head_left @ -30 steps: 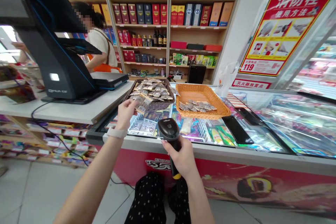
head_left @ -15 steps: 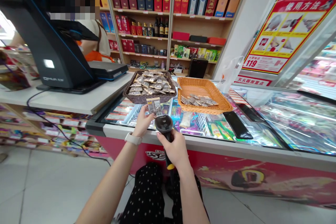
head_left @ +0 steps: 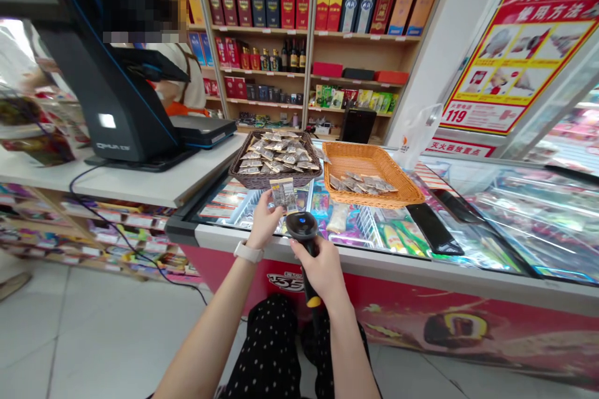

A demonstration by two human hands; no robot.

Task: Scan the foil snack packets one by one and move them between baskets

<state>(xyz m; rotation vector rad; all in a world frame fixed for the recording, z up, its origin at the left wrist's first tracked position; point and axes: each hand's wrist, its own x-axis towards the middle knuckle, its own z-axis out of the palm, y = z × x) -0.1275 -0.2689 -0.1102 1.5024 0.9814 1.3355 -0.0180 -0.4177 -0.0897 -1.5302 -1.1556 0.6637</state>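
Observation:
Pinched in my left hand [head_left: 264,219] is a small snack packet [head_left: 283,194], held upright over the freezer's glass top. My right hand [head_left: 322,265] is wrapped round the handle of a black barcode scanner [head_left: 303,224] with a yellow-tipped base. The scanner's head is just below and right of the packet, and a blue light shows on it. Behind the packet, a dark brown wicker basket [head_left: 238,178] is heaped with similar packets. To its right, an orange wicker basket [head_left: 381,165] holds a smaller pile of packets [head_left: 360,183].
A black phone [head_left: 434,228] lies on the chest freezer [head_left: 374,259], near a clear plastic bag [head_left: 416,134]. At left, a checkout scale [head_left: 126,118] stands on a white counter [head_left: 187,181], its cable [head_left: 121,240] hanging down. A person [head_left: 185,81] stands behind it.
The view has shifted slightly, so everything sits a little further right and lower. A blue light now shows on the scanner head. Both hands keep their holds.

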